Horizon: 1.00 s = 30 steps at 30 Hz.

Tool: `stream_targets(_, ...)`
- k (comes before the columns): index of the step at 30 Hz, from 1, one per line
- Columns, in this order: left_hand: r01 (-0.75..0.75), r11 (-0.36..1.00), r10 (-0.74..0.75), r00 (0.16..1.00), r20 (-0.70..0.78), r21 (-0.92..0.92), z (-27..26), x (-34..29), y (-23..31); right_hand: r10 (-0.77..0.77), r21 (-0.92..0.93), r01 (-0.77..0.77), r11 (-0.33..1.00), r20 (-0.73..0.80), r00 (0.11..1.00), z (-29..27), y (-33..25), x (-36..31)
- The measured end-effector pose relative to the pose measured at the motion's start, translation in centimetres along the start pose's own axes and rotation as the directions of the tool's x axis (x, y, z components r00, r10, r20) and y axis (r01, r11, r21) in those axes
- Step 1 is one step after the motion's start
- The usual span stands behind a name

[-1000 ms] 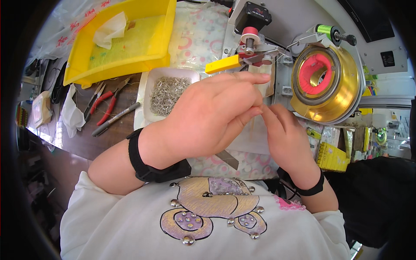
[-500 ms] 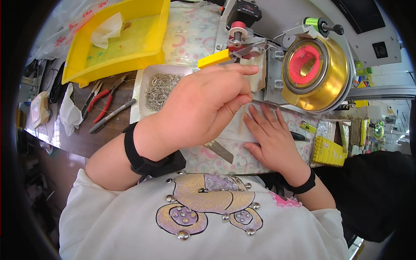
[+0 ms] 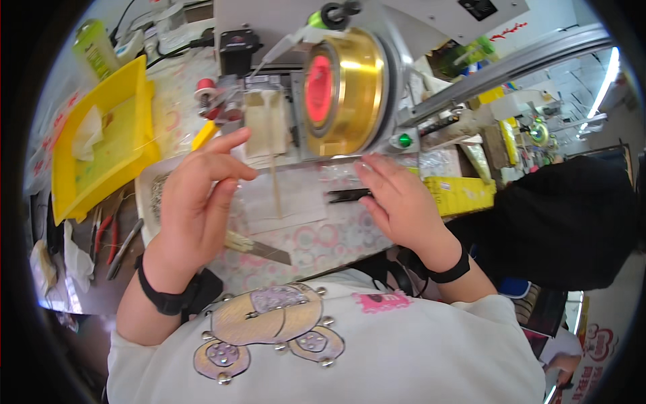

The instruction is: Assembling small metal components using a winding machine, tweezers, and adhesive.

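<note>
Since half a second ago your hands have drawn apart. Your left hand [image 3: 195,202] hangs loosely cupped with its fingers spread, holding nothing, and your right hand [image 3: 400,202] lies flat with fingers open. Under your right fingertips lies a small black clip-like tool [image 3: 346,196], slim, dark, lengthwise on the desk [image 3: 323,236]. Between your hands sits a pale paper sheet [image 3: 279,205], crossed by a thin cream strip [image 3: 274,182] hanging from the machine. Open desk lies between your hands toward you. Beyond your fingers, the gold spool [image 3: 343,87] blocks the way. Below your left hand rests a flat blade [image 3: 259,248]; further left, a yellow tray [image 3: 101,155] and pliers [image 3: 108,236].
</note>
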<state>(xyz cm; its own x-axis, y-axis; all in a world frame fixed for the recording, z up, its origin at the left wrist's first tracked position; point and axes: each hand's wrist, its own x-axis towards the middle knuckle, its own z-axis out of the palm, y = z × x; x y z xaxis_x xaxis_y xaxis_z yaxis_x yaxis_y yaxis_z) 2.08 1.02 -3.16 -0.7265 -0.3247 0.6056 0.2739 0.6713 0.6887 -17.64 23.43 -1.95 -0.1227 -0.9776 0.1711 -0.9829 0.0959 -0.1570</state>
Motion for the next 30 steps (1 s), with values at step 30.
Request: stream_targets(30,0.051,0.999,-0.05,0.998,0.042,-0.018,-1.8,0.9,3.2,0.296,-0.178,-0.29,0.94,0.006,0.955,3.0,1.2,-7.0)
